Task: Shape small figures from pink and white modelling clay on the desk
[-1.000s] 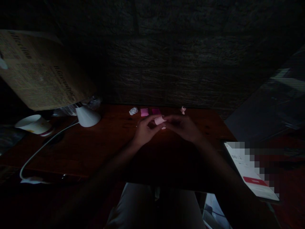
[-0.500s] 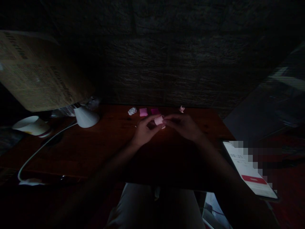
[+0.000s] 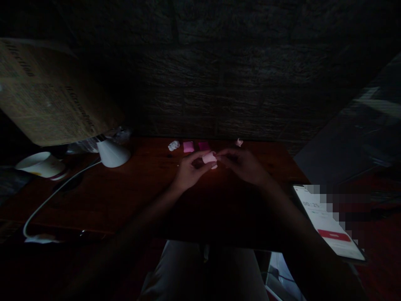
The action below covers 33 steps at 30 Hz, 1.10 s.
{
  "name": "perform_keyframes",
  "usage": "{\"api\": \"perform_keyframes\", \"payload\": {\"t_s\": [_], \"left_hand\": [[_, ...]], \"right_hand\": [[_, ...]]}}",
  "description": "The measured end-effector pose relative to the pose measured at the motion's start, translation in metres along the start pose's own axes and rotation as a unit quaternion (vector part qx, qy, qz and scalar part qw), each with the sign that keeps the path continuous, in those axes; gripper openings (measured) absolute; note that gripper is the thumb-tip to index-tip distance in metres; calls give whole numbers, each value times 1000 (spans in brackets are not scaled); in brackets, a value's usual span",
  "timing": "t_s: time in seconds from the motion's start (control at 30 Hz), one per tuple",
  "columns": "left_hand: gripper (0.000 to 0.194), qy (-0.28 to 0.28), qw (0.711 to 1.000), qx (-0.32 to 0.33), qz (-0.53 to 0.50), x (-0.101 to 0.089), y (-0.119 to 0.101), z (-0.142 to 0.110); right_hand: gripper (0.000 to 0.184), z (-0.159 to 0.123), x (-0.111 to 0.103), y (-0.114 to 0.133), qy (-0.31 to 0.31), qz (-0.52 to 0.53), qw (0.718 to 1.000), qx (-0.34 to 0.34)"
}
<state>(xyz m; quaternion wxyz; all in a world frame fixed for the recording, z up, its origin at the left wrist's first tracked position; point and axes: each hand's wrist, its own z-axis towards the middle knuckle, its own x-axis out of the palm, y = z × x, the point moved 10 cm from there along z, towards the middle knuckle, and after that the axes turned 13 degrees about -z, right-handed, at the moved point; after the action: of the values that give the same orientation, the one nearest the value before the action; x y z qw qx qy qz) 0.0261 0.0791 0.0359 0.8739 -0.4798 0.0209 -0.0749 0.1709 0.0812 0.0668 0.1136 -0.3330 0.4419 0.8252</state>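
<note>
Left hand (image 3: 189, 171) pinching pale pink piece (image 3: 209, 157) between thumb and fingers, up off the table (image 3: 150, 184). Right hand (image 3: 246, 167) bunched, fingertips at the piece's right edge; too dark to tell if they pinch it or only touch. Piece sits between the two hands, curved, looks soft. Small pale bit (image 3: 214, 167) just below it; can't tell if same piece.

Beyond left hand: white lump (image 3: 173, 145), pink square (image 3: 188, 146), magenta square (image 3: 204, 146). Beyond right hand: scrap (image 3: 239, 142).

To work it well, my read: left grip light so the curve doesn't flatten, right fingertips on the edge only, small even presses. Soft stuff probably dents or tears if tugged. Light's poor, so go by feel; best clear of the squares.
</note>
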Motion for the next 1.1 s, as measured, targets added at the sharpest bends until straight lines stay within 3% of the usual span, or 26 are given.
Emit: {"api": "perform_keyframes", "payload": {"t_s": [0.13,0.2,0.37,0.63,0.8,0.9,0.97,1.1], "left_hand": [[36,-13,1000,15,7,-2,-1,2],[37,-18,999,26,14,-4,-2,4],[32,-17,1000,-16,-13,-4,8,9],[33,25,999,-32,-36,3,11,10],[42,8,998,-42,-35,-2,17,11],[39,-27,998,-34,-33,-13,18,14],[36,-47,997,-33,-44,-19,19,16],[37,-61,995,-45,-70,-25,28,18]], "right_hand": [[30,1,-5,-7,-38,40,998,22],[41,1,-3,-15,-46,93,994,46],[55,4,14,-15,2,211,977,36],[43,7,21,-24,-15,180,983,36],[43,6,20,-29,-34,115,992,30],[34,4,19,-41,-43,-28,995,89],[28,3,22,-51,-39,-127,981,145],[23,4,40,-56,-20,-195,963,182]]}}
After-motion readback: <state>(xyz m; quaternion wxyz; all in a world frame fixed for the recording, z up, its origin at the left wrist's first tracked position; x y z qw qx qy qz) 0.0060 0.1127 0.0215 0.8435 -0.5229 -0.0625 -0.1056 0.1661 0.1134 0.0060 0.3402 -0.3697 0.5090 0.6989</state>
